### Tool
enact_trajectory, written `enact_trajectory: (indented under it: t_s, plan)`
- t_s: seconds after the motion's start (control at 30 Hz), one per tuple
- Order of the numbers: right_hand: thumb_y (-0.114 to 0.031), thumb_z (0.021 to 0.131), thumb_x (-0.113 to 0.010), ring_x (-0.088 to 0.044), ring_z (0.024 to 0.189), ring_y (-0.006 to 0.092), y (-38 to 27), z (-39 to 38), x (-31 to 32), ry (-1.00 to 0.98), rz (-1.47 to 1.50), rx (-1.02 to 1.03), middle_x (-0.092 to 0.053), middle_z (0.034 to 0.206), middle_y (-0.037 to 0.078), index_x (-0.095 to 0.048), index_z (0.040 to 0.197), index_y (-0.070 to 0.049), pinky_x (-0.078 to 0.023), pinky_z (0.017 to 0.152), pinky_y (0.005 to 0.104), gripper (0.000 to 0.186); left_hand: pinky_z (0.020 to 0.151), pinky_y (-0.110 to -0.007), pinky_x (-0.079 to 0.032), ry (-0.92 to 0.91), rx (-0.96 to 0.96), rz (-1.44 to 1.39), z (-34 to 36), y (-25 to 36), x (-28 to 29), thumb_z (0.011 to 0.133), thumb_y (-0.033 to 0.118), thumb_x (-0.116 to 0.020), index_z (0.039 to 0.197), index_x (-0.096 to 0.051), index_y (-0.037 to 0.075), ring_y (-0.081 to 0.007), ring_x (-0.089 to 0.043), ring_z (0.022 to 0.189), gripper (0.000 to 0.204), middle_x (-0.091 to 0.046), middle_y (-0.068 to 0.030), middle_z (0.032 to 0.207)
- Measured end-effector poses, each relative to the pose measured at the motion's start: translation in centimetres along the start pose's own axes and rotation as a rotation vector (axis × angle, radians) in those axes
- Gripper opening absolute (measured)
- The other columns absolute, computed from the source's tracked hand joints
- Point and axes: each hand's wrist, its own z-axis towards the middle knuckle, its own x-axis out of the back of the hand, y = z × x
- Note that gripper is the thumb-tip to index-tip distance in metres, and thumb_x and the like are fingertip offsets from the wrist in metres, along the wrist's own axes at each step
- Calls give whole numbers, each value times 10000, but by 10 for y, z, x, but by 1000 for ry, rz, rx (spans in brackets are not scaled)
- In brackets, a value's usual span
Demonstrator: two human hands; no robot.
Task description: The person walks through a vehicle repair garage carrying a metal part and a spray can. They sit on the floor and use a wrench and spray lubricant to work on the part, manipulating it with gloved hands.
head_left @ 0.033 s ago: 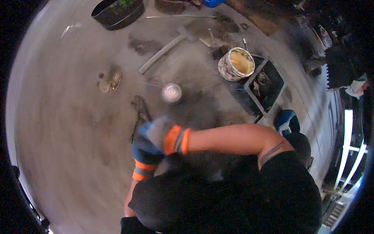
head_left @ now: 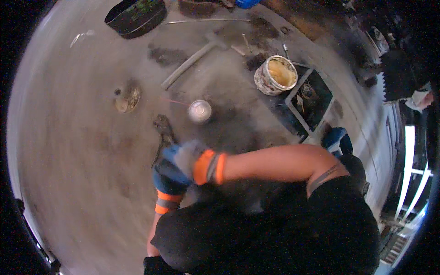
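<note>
Both my hands wear blue-grey gloves with orange cuffs and are brought together in front of me. My left hand (head_left: pixel 170 178) is closed low on a dark metal tool (head_left: pixel 163 127), which looks like pliers with a jawed head and thin handles. My right hand (head_left: pixel 187 158) lies over the left, fingers curled and blurred; what it grips is hidden, perhaps the same tool. The tool's head points away from me over the floor. Just beyond my right hand stands a silver can (head_left: pixel 200 111), seen from above, with a thin red straw beside it.
A long-handled hammer (head_left: pixel 188 65) lies farther off. To the right, a stained bucket (head_left: pixel 262 82) with yellowish contents stands by a grey-framed dark panel (head_left: pixel 300 118). A dirty round piece (head_left: pixel 127 99) is at left, a black tub (head_left: pixel 137 20) at far left. My shoe (head_left: pixel 337 141) is right.
The view has shifted slightly, so the floor objects appear a little farther left. My hands stay together on the tool, moving only slightly.
</note>
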Motion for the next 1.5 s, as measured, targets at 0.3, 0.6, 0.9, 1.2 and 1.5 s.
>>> enact_trajectory:
  t_s: [0.3,0.6,0.9,1.2,1.5]
  plan:
    - [-382,792,-596,-623,747,391,62,-87,188,-729,-379,-363,-639,791,202,-627,915,-42,-485,652,469,363,537,-311,-463,346,331,-834,-9,-76,16,897,348,-440,1040,-601,71,-214,-543,645,351,-608,-87,855]
    - [-428,839,-545,-602,857,404,239,-204,309,0,-495,-832,-635,907,234,-617,970,-13,-468,738,448,440,606,-351,-508,181,23,-444,62,-42,85,952,341,-377,1146,-576,62,-220,-561,701,394,-573,-183,1192]
    - [-364,865,-518,-602,856,366,526,-162,261,648,-128,-1384,-625,902,209,-605,931,-20,-466,750,441,361,553,-274,-489,484,363,-977,111,85,94,924,283,-456,1251,-504,98,-175,-577,717,379,-594,-128,1143]
    - [-349,879,-512,-587,828,314,627,-166,230,743,84,-1660,-614,879,153,-587,893,-66,-477,784,433,293,554,-243,-497,710,371,-359,87,149,102,882,134,-555,1217,-492,38,-164,-613,816,354,-629,-103,1085]
    - [-335,893,-505,-572,800,261,662,-181,274,1421,1406,-791,-604,857,97,-569,854,-113,-488,817,426,235,888,-389,-475,479,210,-271,112,146,107,791,187,-667,1106,-549,74,-226,-599,928,355,-660,-54,937]
